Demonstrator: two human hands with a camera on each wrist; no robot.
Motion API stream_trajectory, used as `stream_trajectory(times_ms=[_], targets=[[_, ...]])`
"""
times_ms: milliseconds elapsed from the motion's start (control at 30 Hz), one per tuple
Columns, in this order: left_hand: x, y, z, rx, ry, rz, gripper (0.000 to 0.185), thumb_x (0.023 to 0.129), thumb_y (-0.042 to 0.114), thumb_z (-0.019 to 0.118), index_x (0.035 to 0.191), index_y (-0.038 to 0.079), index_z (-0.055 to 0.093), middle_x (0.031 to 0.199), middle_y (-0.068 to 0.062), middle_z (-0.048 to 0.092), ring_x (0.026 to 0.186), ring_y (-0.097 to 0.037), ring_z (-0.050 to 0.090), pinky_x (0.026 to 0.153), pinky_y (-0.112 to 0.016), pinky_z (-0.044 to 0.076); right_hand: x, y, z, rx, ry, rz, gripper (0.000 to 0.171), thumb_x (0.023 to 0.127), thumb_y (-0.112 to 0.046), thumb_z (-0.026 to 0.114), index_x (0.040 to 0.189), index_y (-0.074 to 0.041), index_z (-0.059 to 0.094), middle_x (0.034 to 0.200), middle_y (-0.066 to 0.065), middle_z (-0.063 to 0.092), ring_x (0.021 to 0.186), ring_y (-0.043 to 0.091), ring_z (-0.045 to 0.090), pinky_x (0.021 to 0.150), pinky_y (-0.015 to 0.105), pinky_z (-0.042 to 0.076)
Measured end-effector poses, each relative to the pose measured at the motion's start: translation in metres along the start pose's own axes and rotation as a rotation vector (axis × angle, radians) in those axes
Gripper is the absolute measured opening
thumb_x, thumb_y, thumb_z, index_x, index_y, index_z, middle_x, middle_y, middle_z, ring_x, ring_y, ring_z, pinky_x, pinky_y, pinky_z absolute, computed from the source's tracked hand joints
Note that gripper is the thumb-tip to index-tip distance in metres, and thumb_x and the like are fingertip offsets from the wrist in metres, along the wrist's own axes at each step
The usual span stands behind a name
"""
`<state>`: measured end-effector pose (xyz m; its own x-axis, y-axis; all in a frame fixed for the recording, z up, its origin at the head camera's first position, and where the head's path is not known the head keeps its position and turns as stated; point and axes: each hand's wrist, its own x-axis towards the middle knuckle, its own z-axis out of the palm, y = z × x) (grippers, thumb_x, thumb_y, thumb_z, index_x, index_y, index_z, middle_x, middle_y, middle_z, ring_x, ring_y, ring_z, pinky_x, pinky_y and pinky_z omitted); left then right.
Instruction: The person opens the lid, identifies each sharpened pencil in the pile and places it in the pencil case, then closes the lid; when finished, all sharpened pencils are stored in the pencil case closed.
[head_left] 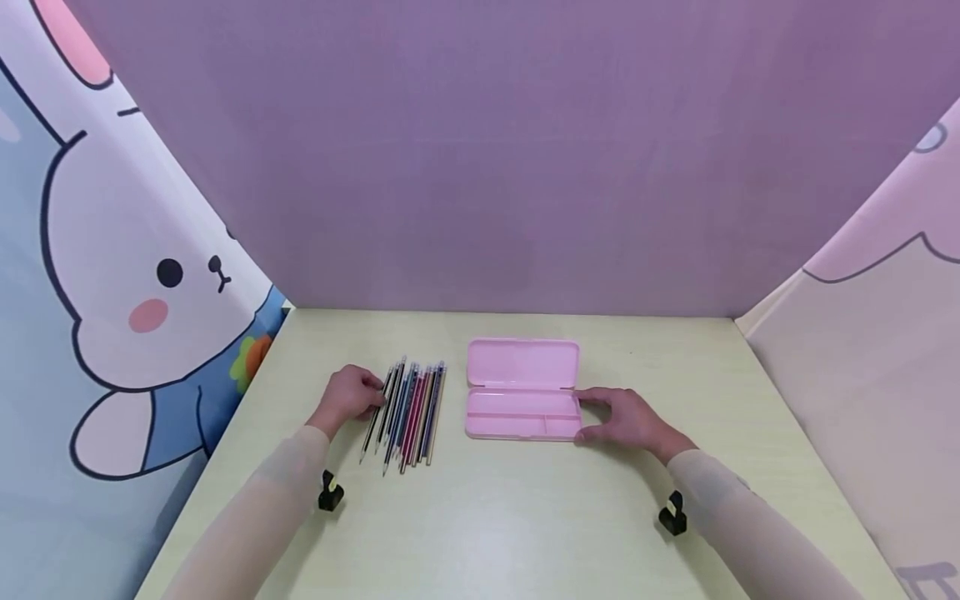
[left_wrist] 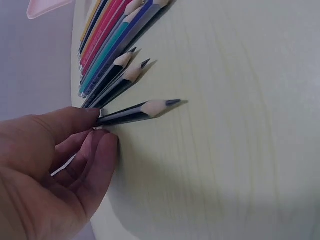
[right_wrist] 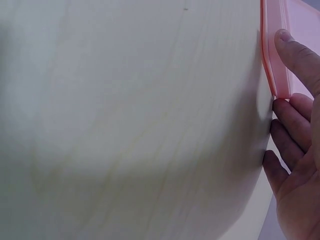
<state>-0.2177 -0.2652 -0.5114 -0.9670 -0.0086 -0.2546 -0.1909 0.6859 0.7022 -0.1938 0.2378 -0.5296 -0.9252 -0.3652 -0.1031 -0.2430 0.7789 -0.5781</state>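
On the left of the table, my left hand is at the outer side of a row of pencils. In the left wrist view its thumb and fingers pinch a dark striped pencil, whose sharpened black tip points away from the hand. That pencil lies slightly apart from the others. A pink pencil case lies open beside the row, its lid folded back. My right hand holds the case's right end, the thumb at the front corner and the fingers at the back one.
The pale wooden table ends at a purple back wall. Fabric with a rabbit picture hangs on the left, a pink and cream panel on the right. Dividers split the case's base.
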Motion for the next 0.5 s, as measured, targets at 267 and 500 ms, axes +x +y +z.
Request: stream_trajectory(times_ms=[267,500], targets=[[-0.0013,-0.0008,0.0005,0.018,0.013,-0.010,0.025,0.085,0.008,0.077,0.108,-0.003,0.076,0.098,-0.017,0.076,0.063,-0.017,0.068,0.060,-0.033,0.061,-0.0008,-0.0019,-0.0001,0.009,0.001,0.015,0.081,0.071,-0.050,0.091,0.141,-0.021,0.063,0.145,0.009,0.061,0.140,0.038,0.050,0.116,0.058,0.039],[-0.0026,-0.0024,-0.0022,0.025,0.031,0.002,0.024,0.086,0.010,0.075,0.107,-0.002,0.077,0.092,-0.012,0.076,0.061,-0.016,0.065,0.059,-0.033,0.060,-0.0006,-0.0007,0.0011,0.011,0.001,0.012,0.080,0.072,-0.050,0.091,0.141,-0.021,0.063,0.145,0.008,0.062,0.140,0.038,0.050,0.116,0.058,0.039]])
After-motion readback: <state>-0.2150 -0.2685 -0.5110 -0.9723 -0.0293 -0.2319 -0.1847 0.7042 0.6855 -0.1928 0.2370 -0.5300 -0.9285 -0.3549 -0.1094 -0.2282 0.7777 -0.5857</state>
